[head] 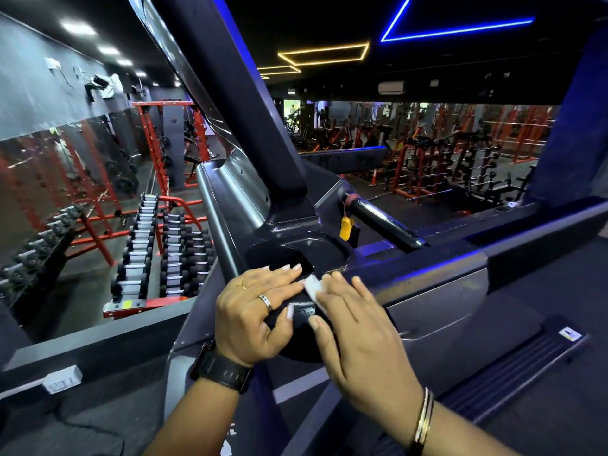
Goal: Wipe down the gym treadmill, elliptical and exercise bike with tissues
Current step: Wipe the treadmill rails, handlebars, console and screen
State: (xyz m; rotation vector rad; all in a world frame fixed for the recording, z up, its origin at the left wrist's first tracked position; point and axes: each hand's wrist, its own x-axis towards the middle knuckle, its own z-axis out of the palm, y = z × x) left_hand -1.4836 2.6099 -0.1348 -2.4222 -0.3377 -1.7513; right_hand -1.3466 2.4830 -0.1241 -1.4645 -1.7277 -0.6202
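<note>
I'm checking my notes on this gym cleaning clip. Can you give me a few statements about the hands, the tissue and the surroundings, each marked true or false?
1. The right hand presses the white tissue onto the dark grey treadmill handrail. True.
2. A black wristwatch sits behind the left hand. True.
3. The yellow plastic tag lies on the floor. False: it hangs beside the black crossbar.
4. The red dumbbell rack stands right of the treadmill. False: it stands on the left.
</note>
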